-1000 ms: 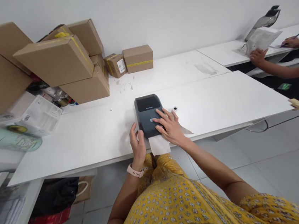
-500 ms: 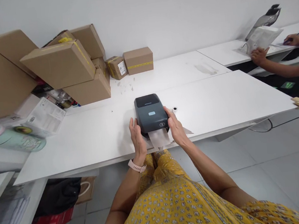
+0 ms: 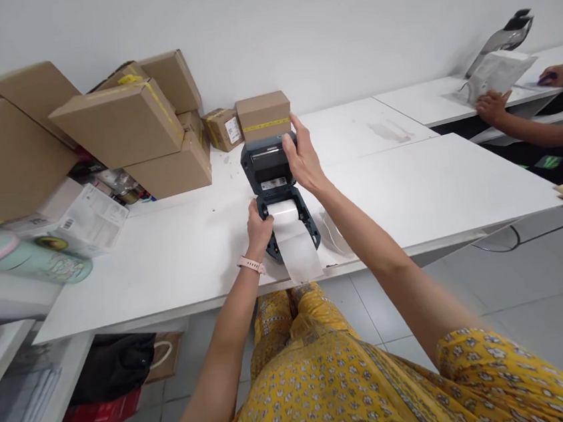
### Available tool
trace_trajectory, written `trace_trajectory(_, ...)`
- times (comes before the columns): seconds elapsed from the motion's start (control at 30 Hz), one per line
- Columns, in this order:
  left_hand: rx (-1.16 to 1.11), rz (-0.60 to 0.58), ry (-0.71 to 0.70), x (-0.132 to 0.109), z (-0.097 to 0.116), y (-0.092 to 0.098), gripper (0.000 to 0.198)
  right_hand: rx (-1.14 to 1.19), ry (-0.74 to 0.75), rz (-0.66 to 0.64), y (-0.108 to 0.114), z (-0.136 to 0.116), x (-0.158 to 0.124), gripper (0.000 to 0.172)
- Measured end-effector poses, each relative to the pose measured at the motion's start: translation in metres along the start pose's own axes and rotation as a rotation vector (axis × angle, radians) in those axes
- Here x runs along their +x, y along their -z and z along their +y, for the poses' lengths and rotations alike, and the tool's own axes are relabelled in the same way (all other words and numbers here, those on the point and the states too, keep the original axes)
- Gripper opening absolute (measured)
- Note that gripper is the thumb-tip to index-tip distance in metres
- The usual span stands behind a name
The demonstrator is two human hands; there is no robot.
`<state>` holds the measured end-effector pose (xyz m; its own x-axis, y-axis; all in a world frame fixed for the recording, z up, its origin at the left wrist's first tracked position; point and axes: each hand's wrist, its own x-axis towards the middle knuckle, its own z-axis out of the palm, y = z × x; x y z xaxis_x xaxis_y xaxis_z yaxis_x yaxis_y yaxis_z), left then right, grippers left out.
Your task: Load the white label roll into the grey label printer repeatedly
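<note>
A dark label printer (image 3: 314,230) stands near the front edge of the white table, its lid (image 3: 271,165) raised and tilted back. Inside lies a white label roll (image 3: 283,211); its loose strip (image 3: 297,255) runs out over the front toward the table edge. My left hand (image 3: 259,228) grips the left side of the printer body, thumb near the roll's end. At the lid's upper right edge is my right hand (image 3: 302,154), thumb and fingers closed about it. A curl of pale strip (image 3: 334,233) lies right of the printer, partly behind my forearm.
Cardboard boxes (image 3: 116,124) are stacked at the back left. A mint bottle (image 3: 40,260) and a white carton (image 3: 94,220) sit at the left. On the right, another person's hand (image 3: 492,107) rests by a white package (image 3: 498,74), the other holding a pen.
The printer lid has swung up and back, exposing the roll. My right hand moved up from the printer's side to the lid; my left hand shifted up its left side.
</note>
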<state>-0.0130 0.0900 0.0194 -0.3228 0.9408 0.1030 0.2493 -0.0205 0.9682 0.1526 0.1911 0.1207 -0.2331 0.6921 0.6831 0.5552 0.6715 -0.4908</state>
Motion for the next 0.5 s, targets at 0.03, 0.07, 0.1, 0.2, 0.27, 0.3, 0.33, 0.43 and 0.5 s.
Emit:
trace_trajectory(0.03,0.023,-0.015,0.013,-0.001,-0.005,-0.001,0.081,-0.007,-0.017,-0.014,-0.002,0.006,0.012,0.081)
trace_trajectory(0.07,0.035,-0.022,0.022,-0.002,-0.009,-0.001,0.083,0.001,-0.044,-0.023,-0.002,0.01,0.022,0.083)
trace_trajectory(0.1,0.04,-0.021,0.029,-0.004,-0.011,-0.001,0.085,0.015,-0.075,-0.026,-0.002,0.013,0.029,0.085)
trace_trajectory(0.2,0.068,0.0,0.045,-0.009,-0.01,0.002,0.086,0.006,-0.091,0.033,0.005,0.011,0.031,0.089)
trace_trajectory(0.27,0.092,0.015,0.058,-0.011,-0.007,0.003,0.087,-0.028,-0.022,0.107,0.01,0.002,0.013,0.079)
trace_trajectory(0.3,0.098,0.025,0.066,-0.012,-0.005,0.004,0.087,-0.031,0.021,0.119,0.012,-0.003,-0.001,0.069)
trace_trajectory(0.33,0.103,0.035,0.073,-0.013,-0.003,0.004,0.087,-0.024,0.059,0.092,0.012,-0.006,-0.016,0.06)
trace_trajectory(0.43,0.122,0.049,0.084,-0.015,0.001,0.003,0.087,-0.004,0.108,-0.206,0.003,-0.008,-0.055,0.041)
trace_trajectory(0.5,0.147,0.035,0.081,-0.015,0.002,0.003,0.088,-0.03,0.081,-0.451,-0.007,-0.002,-0.068,0.038)
